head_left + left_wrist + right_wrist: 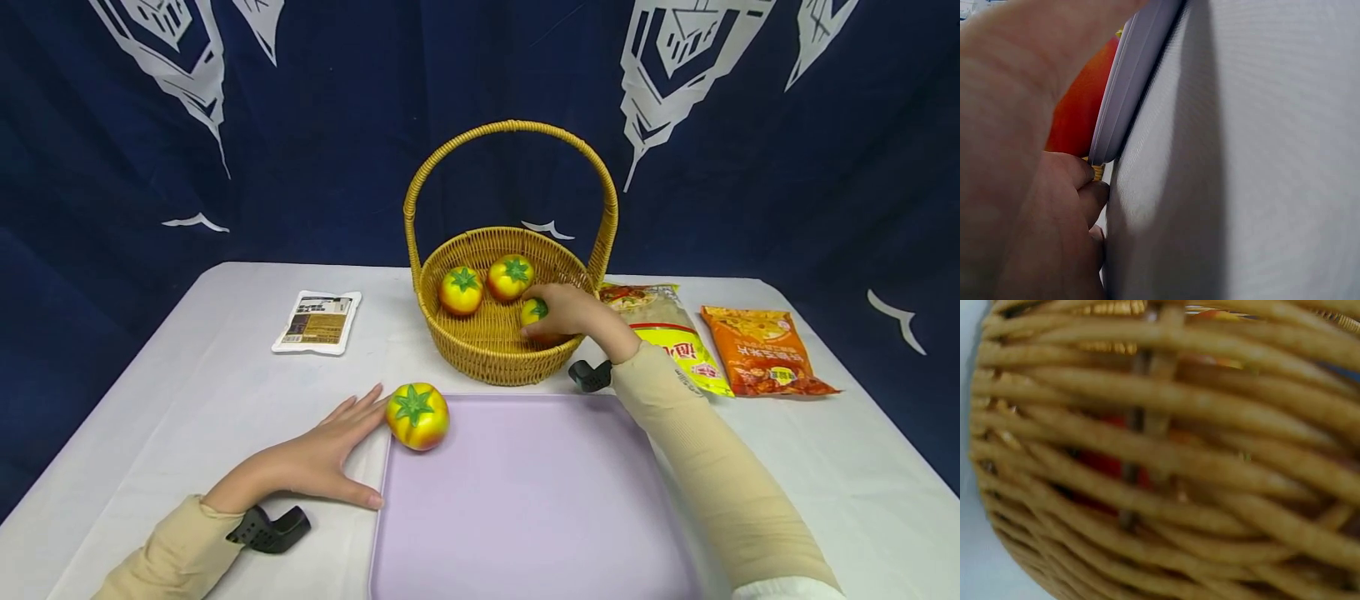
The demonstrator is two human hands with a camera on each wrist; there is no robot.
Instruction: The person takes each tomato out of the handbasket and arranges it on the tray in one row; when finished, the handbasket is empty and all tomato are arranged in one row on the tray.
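Note:
Inside the wicker basket [491, 367], my right hand [572, 312] curls its fingers round a yellow-red tomato [533, 311] with a green leafy top, partly hidden by the hand. Two similar tomatoes, the left one [461, 292] and the rear one [511, 277], lie farther left in the basket. On the far left corner of the lilac tray [536, 500] sits another tomato [417, 417]. My left hand [322, 458] is spread at the tray's left side, thumb at the rim and fingers beside that tomato. The basket's weave [1166, 456] fills the right wrist view and hides that hand.
A white flat packet [318, 322] lies at the back left of the white table [187, 400]. Right of the basket are a yellow-and-clear food bag [667, 333] and an orange snack bag [767, 352]. The basket's tall handle [512, 127] arches above it, before a dark blue curtain.

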